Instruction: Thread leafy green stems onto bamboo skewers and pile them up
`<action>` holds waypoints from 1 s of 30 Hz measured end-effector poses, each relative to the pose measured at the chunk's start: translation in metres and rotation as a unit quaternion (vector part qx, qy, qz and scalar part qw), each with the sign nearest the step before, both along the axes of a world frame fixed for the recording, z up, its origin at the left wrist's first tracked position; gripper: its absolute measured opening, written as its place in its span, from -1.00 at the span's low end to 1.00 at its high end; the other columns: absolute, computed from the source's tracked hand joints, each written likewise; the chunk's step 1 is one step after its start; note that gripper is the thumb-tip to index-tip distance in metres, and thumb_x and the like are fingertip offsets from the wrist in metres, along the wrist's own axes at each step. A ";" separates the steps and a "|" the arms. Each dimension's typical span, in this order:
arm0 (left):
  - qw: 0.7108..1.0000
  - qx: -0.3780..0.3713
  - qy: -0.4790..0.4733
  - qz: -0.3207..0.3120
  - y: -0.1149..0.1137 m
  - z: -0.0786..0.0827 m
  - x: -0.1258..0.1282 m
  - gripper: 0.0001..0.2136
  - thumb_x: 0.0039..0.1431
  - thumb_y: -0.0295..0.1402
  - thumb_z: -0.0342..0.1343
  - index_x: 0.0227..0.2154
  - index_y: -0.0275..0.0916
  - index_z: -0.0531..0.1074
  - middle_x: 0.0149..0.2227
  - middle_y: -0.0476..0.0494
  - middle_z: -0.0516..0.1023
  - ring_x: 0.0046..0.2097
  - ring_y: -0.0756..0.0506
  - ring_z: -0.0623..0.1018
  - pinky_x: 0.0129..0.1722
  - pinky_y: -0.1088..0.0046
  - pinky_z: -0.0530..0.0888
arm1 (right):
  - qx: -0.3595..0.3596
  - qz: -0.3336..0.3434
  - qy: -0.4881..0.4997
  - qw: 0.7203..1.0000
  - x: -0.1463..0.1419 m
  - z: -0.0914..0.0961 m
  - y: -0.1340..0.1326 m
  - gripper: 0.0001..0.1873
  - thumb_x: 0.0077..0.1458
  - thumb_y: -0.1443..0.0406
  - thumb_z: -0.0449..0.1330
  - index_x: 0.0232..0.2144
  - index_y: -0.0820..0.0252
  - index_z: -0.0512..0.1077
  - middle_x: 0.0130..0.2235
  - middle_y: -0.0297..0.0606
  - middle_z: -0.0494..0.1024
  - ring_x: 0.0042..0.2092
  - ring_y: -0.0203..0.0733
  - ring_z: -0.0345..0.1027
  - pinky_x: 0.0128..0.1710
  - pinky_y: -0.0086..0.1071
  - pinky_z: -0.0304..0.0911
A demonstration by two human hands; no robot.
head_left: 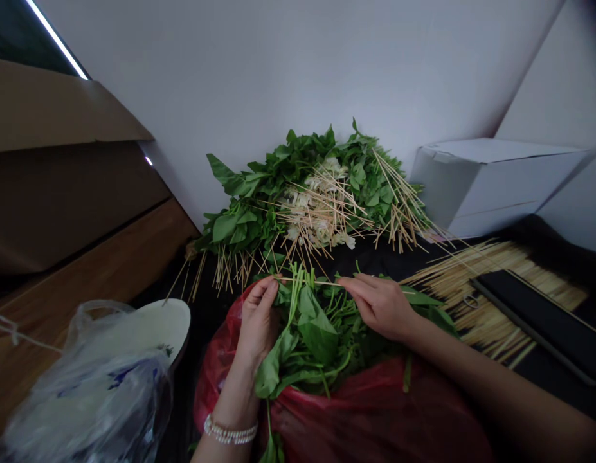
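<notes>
One bag [384, 411] of greens [319, 325] sits before one heap [321, 193] along the black surface's [184, 366] far edge; one phone [543, 321] lies toward its right edge. Over the bag, left hand [259, 318] and right hand [382, 305] clamp one skewer [329, 283] in their fingers, several stems [294, 302] across it.

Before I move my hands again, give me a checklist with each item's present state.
1. Left hand gripping the thin, pale wooden skewer: ok, pinched between thumb and finger.
2. Right hand gripping the same skewer: ok, near its other end.
3. Green leafy stems fully pierced: cannot tell; the skewer crosses them, but the piercing is too small to see.
4. Red plastic bag with greens at hand: ok, below both hands.
5. Loose pile of pale wooden skewers unobstructed: not ok, a flat black rectangular phone lies on part of it.
</notes>
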State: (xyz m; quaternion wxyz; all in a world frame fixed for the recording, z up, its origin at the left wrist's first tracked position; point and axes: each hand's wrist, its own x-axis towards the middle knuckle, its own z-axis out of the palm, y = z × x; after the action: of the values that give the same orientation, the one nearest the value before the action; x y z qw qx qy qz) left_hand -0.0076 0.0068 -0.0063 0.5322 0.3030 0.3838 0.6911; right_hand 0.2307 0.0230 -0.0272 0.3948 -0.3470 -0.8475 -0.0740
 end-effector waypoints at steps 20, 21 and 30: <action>0.997 -0.039 -0.023 0.059 0.000 0.005 0.004 -0.72 -0.35 -0.35 0.51 -0.48 -0.27 0.61 -0.48 0.01 0.64 -0.42 0.04 0.54 -0.32 0.54 0.45 | 0.016 -0.016 -0.010 1.000 0.000 0.001 -0.001 -0.68 0.25 0.42 -0.01 -0.05 0.22 0.47 -0.31 -0.23 0.57 -0.34 -0.22 0.43 -0.35 -0.38 0.27; 0.997 -0.041 -0.026 0.058 0.000 0.005 0.004 -0.72 -0.35 -0.35 0.51 -0.48 -0.27 0.61 -0.48 0.01 0.63 -0.43 0.04 0.54 -0.33 0.55 0.45 | 0.016 -0.015 -0.008 1.000 0.000 0.000 -0.001 -0.68 0.26 0.43 -0.01 -0.05 0.22 0.47 -0.30 -0.23 0.57 -0.34 -0.23 0.43 -0.34 -0.39 0.27; 0.997 -0.039 -0.029 0.055 0.001 0.002 0.002 -0.74 -0.28 -0.37 0.49 -0.45 -0.28 0.62 -0.44 -0.01 0.65 -0.40 0.04 0.57 -0.31 0.56 0.47 | 0.021 -0.012 -0.012 1.000 0.000 -0.001 0.000 -0.68 0.24 0.44 0.00 -0.05 0.24 0.47 -0.30 -0.22 0.57 -0.35 -0.23 0.43 -0.37 -0.39 0.24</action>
State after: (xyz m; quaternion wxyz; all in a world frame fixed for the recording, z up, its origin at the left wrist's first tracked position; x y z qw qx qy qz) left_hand -0.0051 0.0079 -0.0046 0.5158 0.2405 0.4110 0.7122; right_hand 0.2307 0.0228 -0.0284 0.3909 -0.3480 -0.8462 -0.1004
